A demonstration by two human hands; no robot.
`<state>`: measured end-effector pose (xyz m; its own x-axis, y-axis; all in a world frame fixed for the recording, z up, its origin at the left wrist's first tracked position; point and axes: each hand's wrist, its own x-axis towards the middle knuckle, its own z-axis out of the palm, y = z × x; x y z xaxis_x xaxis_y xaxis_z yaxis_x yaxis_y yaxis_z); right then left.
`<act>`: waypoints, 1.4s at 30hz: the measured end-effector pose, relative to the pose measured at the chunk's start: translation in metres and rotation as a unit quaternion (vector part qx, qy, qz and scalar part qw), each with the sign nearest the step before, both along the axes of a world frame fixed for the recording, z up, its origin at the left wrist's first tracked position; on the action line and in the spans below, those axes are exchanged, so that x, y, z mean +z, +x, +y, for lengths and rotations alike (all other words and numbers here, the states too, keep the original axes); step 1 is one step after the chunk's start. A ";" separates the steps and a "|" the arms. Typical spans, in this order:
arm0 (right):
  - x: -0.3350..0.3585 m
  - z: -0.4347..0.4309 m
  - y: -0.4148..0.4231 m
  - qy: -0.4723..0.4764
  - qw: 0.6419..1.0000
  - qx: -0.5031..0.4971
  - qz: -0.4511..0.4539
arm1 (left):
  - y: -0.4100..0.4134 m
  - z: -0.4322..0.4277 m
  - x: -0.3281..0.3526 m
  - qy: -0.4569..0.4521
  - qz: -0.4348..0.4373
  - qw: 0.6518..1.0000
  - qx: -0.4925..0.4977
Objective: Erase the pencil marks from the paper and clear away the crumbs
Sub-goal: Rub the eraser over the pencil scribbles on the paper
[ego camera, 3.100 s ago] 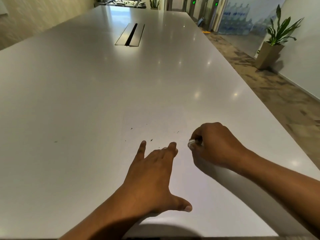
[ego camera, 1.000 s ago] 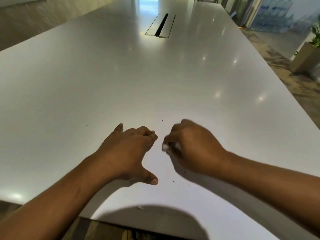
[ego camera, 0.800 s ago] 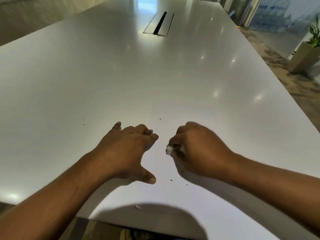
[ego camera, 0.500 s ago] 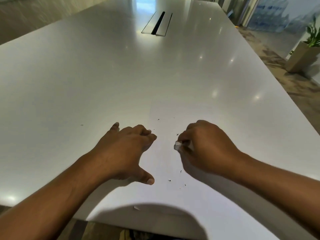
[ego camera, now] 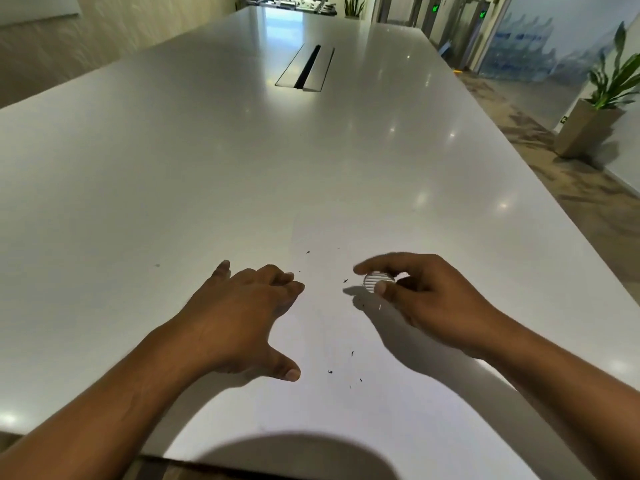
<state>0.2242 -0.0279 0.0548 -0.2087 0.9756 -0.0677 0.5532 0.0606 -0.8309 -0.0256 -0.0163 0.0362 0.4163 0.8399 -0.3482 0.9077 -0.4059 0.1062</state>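
A sheet of white paper (ego camera: 322, 327) lies flat on the long white table (ego camera: 173, 174), close to the near edge, its outline hard to tell from the tabletop. The left hand (ego camera: 242, 317) presses down on the paper's left part — palm low, fingers spread and slightly curled, thumb stretched out toward the near edge. It holds nothing.

The right hand (ego camera: 426, 299) hovers over the paper's right part and pinches a small round eraser (ego camera: 378, 281) between thumb and forefinger; the eraser's flat face, marked with fine lines, is turned up toward the camera and is lifted clear of the sheet, with its shadow on the paper just below.

Dark crumbs (ego camera: 346, 370) lie scattered on the paper — a few between the two hands, a few more toward the near edge beside the left thumb, and one or two beyond the fingertips.

Far along the middle of the table sits a recessed cable slot (ego camera: 306, 69). A potted plant (ego camera: 602, 109) stands on the floor past the table's right edge.
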 end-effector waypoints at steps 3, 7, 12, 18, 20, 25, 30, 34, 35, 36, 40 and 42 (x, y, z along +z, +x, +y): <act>-0.006 -0.005 0.004 -0.046 0.994 -0.035 0.087 | -0.001 -0.002 -0.002 0.002 -0.006 1.000 0.001; -0.016 -0.005 0.004 -0.026 0.995 -0.053 0.078 | -0.001 -0.002 -0.004 0.001 -0.017 1.000 0.006; -0.016 0.001 -0.002 -0.001 0.997 -0.042 -0.057 | -0.002 -0.002 -0.005 0.004 -0.027 1.000 0.007; -0.009 0.005 -0.007 0.015 0.996 -0.012 -0.086 | -0.005 -0.003 -0.008 0.000 -0.077 0.997 0.020; -0.003 0.006 -0.006 -0.022 0.999 -0.002 -0.045 | -0.007 -0.004 -0.010 0.001 -0.095 0.995 0.022; -0.005 0.005 -0.001 -0.010 0.998 -0.058 -0.039 | -0.012 -0.007 -0.018 0.015 -0.127 0.992 0.017; -0.011 -0.003 0.004 0.036 0.987 -0.159 -0.006 | -0.018 -0.006 -0.026 0.012 -0.165 0.986 0.008; -0.015 -0.013 0.014 0.010 0.962 -0.238 0.134 | -0.024 -0.006 -0.027 0.023 -0.160 0.987 -0.014; -0.014 -0.015 0.018 0.000 0.954 -0.250 0.164 | -0.024 -0.006 -0.026 0.029 -0.154 0.987 -0.018; -0.014 -0.016 0.022 -0.006 0.947 -0.257 0.191 | -0.024 -0.005 -0.025 0.035 -0.151 0.988 -0.021; -0.016 -0.017 0.042 0.001 0.936 -0.273 0.221 | -0.017 -0.001 -0.020 0.095 -0.211 0.972 -0.036; -0.017 -0.015 0.054 0.015 0.936 -0.292 0.197 | -0.013 -0.001 -0.021 0.096 -0.281 0.955 -0.004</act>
<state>0.2785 -0.0426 0.0380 0.3583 0.9310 -0.0694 0.1508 -0.1311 -0.9798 -0.0382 -0.0177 0.0154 0.4985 0.8619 0.0930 0.7257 -0.4736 0.4991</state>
